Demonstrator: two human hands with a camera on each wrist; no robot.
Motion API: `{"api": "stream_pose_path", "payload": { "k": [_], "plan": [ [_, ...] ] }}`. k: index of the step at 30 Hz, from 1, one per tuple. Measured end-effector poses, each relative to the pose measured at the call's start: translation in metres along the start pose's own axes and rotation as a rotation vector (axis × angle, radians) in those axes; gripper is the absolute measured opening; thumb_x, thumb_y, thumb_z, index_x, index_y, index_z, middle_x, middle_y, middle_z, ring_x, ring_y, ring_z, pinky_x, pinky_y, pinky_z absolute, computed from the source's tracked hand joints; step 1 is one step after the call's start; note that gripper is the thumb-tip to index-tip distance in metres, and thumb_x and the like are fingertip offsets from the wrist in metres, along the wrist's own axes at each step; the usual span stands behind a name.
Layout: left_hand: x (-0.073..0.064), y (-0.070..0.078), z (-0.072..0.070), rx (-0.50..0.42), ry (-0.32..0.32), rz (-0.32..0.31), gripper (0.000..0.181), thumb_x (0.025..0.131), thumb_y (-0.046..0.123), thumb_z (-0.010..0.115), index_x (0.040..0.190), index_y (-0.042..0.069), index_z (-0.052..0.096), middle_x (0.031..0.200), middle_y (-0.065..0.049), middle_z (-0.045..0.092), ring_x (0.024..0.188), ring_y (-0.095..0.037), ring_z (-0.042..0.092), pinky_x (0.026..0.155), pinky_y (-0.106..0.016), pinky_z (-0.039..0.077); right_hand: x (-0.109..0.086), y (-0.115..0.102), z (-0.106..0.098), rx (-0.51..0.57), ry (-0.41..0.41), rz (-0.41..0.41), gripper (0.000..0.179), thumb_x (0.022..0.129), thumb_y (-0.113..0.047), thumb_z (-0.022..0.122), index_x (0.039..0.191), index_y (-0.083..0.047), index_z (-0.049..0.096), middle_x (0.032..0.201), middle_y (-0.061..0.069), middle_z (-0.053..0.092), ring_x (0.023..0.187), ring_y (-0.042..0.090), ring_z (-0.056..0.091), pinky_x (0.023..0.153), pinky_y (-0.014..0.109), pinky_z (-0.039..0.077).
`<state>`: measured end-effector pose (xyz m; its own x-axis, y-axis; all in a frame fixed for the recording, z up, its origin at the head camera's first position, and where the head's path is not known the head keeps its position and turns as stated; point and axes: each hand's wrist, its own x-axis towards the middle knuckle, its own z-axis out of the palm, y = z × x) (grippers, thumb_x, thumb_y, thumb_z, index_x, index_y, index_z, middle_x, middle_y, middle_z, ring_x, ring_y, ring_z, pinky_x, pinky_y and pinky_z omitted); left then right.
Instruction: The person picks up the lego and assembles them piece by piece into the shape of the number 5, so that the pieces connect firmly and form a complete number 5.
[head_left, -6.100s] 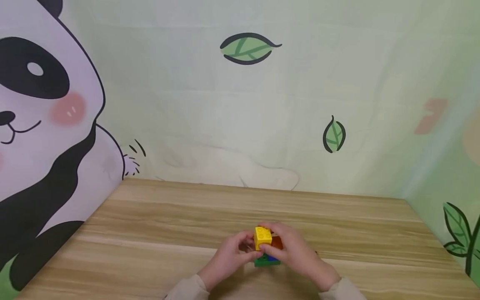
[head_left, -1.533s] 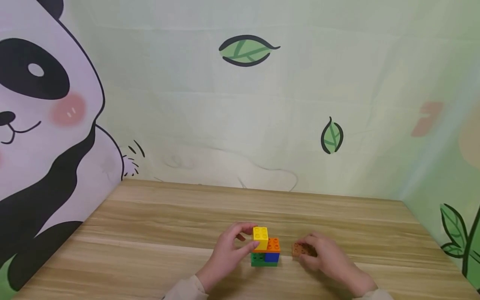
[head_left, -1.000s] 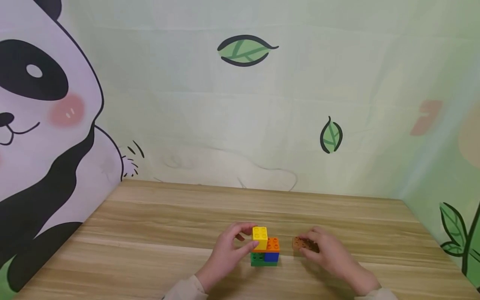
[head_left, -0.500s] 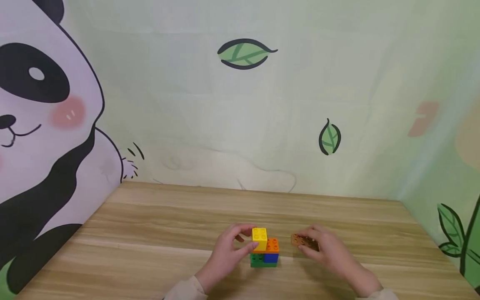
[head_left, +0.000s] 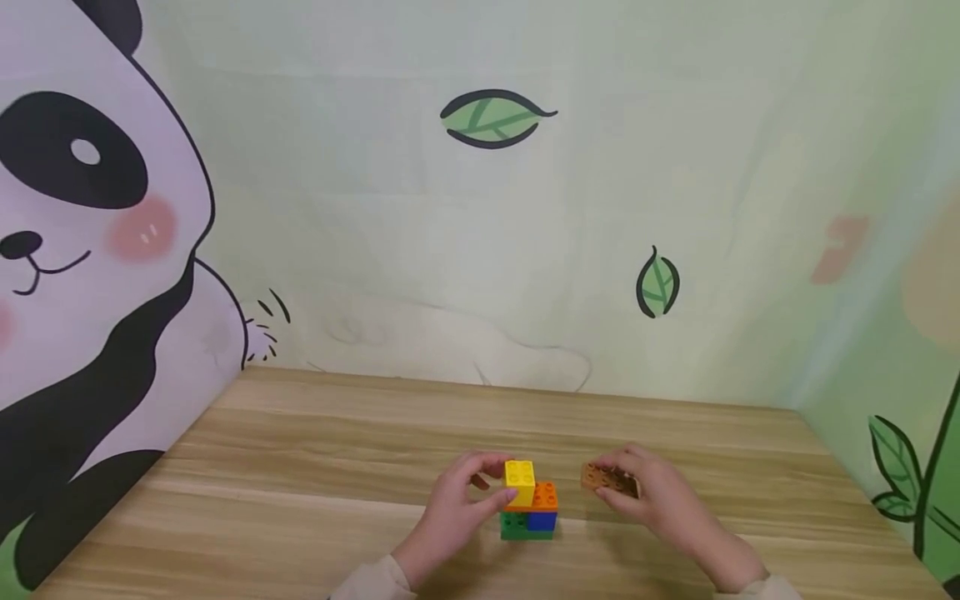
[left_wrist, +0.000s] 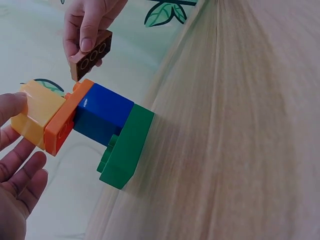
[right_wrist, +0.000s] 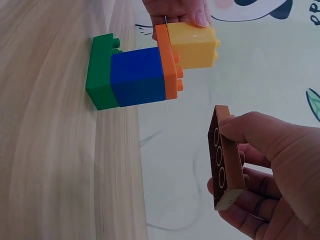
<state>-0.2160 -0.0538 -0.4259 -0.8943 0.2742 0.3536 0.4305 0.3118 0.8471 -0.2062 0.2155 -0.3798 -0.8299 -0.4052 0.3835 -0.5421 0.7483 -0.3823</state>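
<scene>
A stack of toy building bricks stands on the table: a flat green brick (left_wrist: 127,150) at the bottom, a blue brick (right_wrist: 137,76) on one end of it, a flat orange brick (head_left: 546,497) above, and a yellow brick (head_left: 519,481) on top. My left hand (head_left: 461,502) pinches the yellow brick between thumb and fingers. To the right of the stack, my right hand (head_left: 658,493) grips a flat brown brick (right_wrist: 231,165) by its long edges. That brick is tilted and raised above the table, its ringed hollow underside facing the stack in the right wrist view.
The wooden table (head_left: 300,450) runs back to a pale green cloth backdrop (head_left: 360,208). A printed panda (head_left: 112,250) is at the left, with printed leaves (head_left: 491,119) across the cloth.
Earlier both hands were at the stack. My right hand has since moved right, taken the brown brick, and lifted and tilted it. My left hand stays on the yellow brick.
</scene>
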Motion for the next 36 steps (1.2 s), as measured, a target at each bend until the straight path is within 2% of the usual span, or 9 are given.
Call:
{"api": "stream_pose_path", "payload": {
  "k": [9,15,20,23,27,33,36],
  "plan": [
    [0.0,-0.001,0.001,-0.012,0.002,-0.01,0.037,0.087,0.025,0.071,0.118,0.008,0.063,0.11,-0.003,0.065,0.101,-0.025,0.058,0.083,-0.025,0.049,0.006,-0.006,-0.003,-0.007,-0.003,0.009,0.025,0.084,-0.022,0.074,0.107,-0.013,0.071,0.097,-0.003,0.066,0.081,0.002,0.055,0.067,0.021,0.049],
    [0.001,0.0,-0.001,-0.032,-0.018,-0.046,0.039,0.086,0.027,0.071,0.119,0.009,0.063,0.111,-0.003,0.065,0.103,-0.024,0.058,0.084,-0.026,0.049,0.011,-0.012,-0.005,-0.003,-0.007,0.016,0.026,0.084,-0.023,0.074,0.108,-0.014,0.071,0.099,-0.002,0.066,0.083,0.005,0.057,0.069,0.022,0.05],
    [0.002,0.0,-0.001,-0.037,-0.025,-0.063,0.039,0.086,0.029,0.071,0.119,0.009,0.063,0.111,-0.003,0.064,0.103,-0.023,0.057,0.085,-0.025,0.049,0.017,-0.019,-0.005,0.008,-0.017,-0.032,0.026,0.084,-0.022,0.073,0.108,-0.014,0.071,0.099,-0.001,0.066,0.084,0.007,0.057,0.07,0.022,0.05],
    [0.002,-0.001,0.0,-0.032,-0.02,-0.054,0.037,0.087,0.029,0.071,0.118,0.01,0.064,0.111,-0.004,0.065,0.102,-0.024,0.058,0.084,-0.025,0.049,0.021,-0.024,-0.004,0.013,-0.038,-0.066,0.026,0.085,-0.023,0.073,0.109,-0.013,0.071,0.1,-0.001,0.066,0.083,0.007,0.055,0.07,0.022,0.05],
    [0.001,-0.002,0.0,-0.029,-0.012,-0.04,0.036,0.088,0.029,0.07,0.117,0.009,0.064,0.11,-0.005,0.065,0.102,-0.025,0.058,0.083,-0.025,0.05,0.025,-0.029,-0.001,0.034,-0.07,-0.057,0.028,0.086,-0.024,0.072,0.111,-0.014,0.07,0.102,-0.002,0.065,0.085,0.006,0.055,0.073,0.021,0.051],
    [0.001,-0.003,0.001,-0.03,-0.006,-0.029,0.035,0.088,0.029,0.069,0.116,0.009,0.064,0.11,-0.005,0.065,0.101,-0.024,0.059,0.083,-0.026,0.05,0.032,-0.035,0.003,0.042,-0.076,-0.064,0.026,0.086,-0.024,0.071,0.111,-0.016,0.07,0.105,-0.003,0.066,0.09,0.009,0.059,0.078,0.025,0.054],
    [0.001,-0.003,0.001,-0.025,-0.003,-0.023,0.035,0.088,0.029,0.069,0.116,0.009,0.064,0.11,-0.005,0.065,0.1,-0.023,0.059,0.083,-0.026,0.051,0.035,-0.038,0.005,0.061,-0.081,-0.071,0.026,0.087,-0.023,0.071,0.112,-0.016,0.07,0.106,-0.002,0.066,0.089,0.01,0.058,0.076,0.023,0.053]
  ]
}}
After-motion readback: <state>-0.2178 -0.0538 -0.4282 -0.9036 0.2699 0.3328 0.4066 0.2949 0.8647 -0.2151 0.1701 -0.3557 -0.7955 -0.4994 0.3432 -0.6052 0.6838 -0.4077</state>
